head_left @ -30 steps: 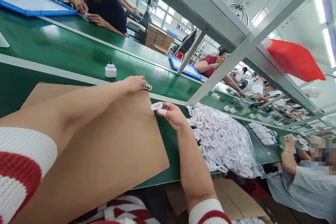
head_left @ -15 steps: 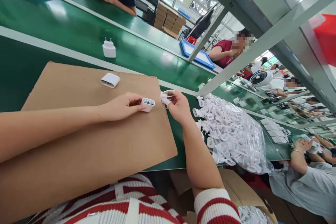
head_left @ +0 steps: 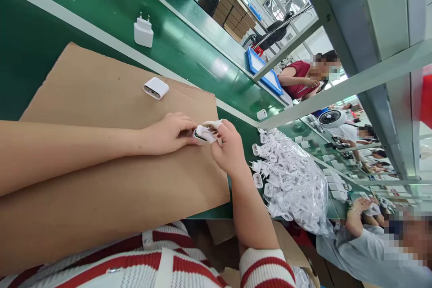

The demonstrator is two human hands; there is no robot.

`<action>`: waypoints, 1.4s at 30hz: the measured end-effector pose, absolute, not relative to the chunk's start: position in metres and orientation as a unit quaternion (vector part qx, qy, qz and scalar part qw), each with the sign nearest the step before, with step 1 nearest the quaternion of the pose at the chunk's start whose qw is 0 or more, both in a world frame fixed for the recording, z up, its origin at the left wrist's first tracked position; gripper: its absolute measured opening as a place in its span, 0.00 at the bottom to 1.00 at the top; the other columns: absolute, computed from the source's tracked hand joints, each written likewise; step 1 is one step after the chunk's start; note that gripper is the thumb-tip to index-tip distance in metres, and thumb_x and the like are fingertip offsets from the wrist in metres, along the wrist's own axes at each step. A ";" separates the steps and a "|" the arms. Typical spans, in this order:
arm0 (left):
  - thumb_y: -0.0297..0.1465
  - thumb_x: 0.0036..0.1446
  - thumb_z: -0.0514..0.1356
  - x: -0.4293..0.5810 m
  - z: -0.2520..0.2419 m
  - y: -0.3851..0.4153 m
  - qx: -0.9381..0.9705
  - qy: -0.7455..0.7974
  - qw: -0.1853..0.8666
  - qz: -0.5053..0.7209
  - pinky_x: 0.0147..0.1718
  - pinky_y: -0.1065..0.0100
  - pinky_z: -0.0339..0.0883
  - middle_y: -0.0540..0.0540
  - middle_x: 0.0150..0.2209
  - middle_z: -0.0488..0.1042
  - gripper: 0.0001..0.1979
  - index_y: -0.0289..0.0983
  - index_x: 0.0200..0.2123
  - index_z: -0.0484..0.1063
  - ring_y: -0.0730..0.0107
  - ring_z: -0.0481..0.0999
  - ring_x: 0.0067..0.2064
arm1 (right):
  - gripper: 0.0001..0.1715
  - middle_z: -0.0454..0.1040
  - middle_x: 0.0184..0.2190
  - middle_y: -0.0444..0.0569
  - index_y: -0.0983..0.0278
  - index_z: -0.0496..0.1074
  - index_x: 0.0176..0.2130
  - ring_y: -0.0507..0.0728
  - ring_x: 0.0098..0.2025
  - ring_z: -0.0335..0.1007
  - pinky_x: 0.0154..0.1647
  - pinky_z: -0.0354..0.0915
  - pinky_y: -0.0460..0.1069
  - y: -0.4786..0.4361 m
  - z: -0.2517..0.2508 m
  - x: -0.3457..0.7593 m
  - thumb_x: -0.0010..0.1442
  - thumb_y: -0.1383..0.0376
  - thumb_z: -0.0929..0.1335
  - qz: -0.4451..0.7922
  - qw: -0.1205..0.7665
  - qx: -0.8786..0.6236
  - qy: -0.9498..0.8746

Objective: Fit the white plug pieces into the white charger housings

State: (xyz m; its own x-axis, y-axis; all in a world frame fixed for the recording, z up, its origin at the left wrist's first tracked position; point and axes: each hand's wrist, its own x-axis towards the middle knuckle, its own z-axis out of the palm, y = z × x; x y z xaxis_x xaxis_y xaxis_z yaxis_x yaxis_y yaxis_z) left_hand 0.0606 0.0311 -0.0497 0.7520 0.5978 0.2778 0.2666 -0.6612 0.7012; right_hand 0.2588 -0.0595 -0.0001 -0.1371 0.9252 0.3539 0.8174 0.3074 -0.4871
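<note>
My left hand (head_left: 168, 134) and my right hand (head_left: 227, 146) meet over the right part of a brown cardboard sheet (head_left: 101, 180). Between them they pinch a small white charger shell (head_left: 199, 134), mostly hidden by the fingers. White finger cots cover my right fingertips. Another white charger shell (head_left: 155, 88) lies on its side on the cardboard, further back. A white charger with two pins (head_left: 143, 32) stands upright on the green conveyor belt (head_left: 101, 4).
A clear plastic bag piled with several white plug parts (head_left: 293, 180) lies to the right of the cardboard. Other people sit along the line at the right and across the belt. A blue tray (head_left: 265, 74) and a metal frame post (head_left: 337, 90) are beyond.
My left hand drew back from the belt side with a shell, left another shell on the cardboard, and my right hand closed in to grip the held shell. The view tilted downward.
</note>
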 end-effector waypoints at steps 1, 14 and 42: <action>0.48 0.65 0.57 0.059 -0.049 0.033 0.879 0.243 0.331 0.242 0.55 0.58 0.60 0.45 0.47 0.78 0.19 0.43 0.48 0.79 0.55 0.72 0.51 | 0.15 0.74 0.42 0.50 0.60 0.75 0.47 0.57 0.45 0.71 0.44 0.69 0.51 -0.059 -0.001 0.259 0.62 0.69 0.64 0.108 0.334 -0.586 -0.731; 0.56 0.46 0.68 0.062 -0.039 0.032 0.856 0.310 0.352 0.216 0.54 0.57 0.64 0.42 0.48 0.76 0.33 0.39 0.48 0.76 0.50 0.71 0.52 | 0.17 0.79 0.38 0.47 0.60 0.79 0.43 0.55 0.37 0.73 0.39 0.71 0.50 -0.059 0.003 0.262 0.55 0.55 0.75 0.345 0.448 -0.603 -0.563; 0.50 0.59 0.59 0.057 -0.033 0.033 0.859 0.236 0.425 0.160 0.51 0.64 0.67 0.44 0.45 0.75 0.21 0.40 0.40 0.78 0.58 0.74 0.48 | 0.19 0.68 0.38 0.51 0.61 0.73 0.45 0.59 0.41 0.65 0.40 0.64 0.52 -0.065 -0.008 0.252 0.58 0.75 0.62 0.007 0.239 -0.543 -0.805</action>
